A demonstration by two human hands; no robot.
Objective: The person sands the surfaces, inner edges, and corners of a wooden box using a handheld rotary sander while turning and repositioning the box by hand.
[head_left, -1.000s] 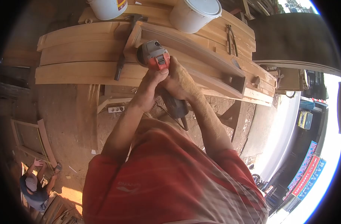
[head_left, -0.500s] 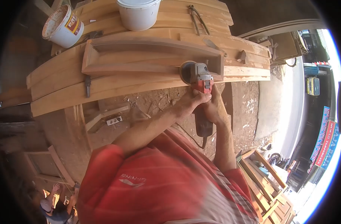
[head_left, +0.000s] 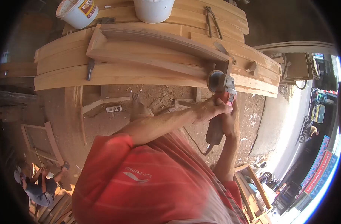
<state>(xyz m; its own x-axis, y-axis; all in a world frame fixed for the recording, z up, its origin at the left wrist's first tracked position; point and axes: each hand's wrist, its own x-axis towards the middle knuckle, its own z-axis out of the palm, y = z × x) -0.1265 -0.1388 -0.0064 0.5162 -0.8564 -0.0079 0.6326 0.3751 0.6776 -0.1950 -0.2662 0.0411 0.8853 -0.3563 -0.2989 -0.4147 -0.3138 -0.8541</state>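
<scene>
Fingers (head_left: 219, 101) of the left hand (head_left: 207, 111) were clamped round the red part of a power grinder (head_left: 214, 130), and those of the right hand (head_left: 230, 121) gripped its body just behind. The round disc (head_left: 215, 81) stood at the near right corner of a long wooden box (head_left: 159, 41); whether they touched, I could not tell. That box lay on a plank-topped desk (head_left: 62, 79), a dark handle (head_left: 90, 70) poking out by its left end. Farther back were pincers (head_left: 213, 24), a white bucket (head_left: 153, 10) and a labelled bucket (head_left: 73, 16). Well apart, off to the left, another person (head_left: 39, 190) worked low down.
</scene>
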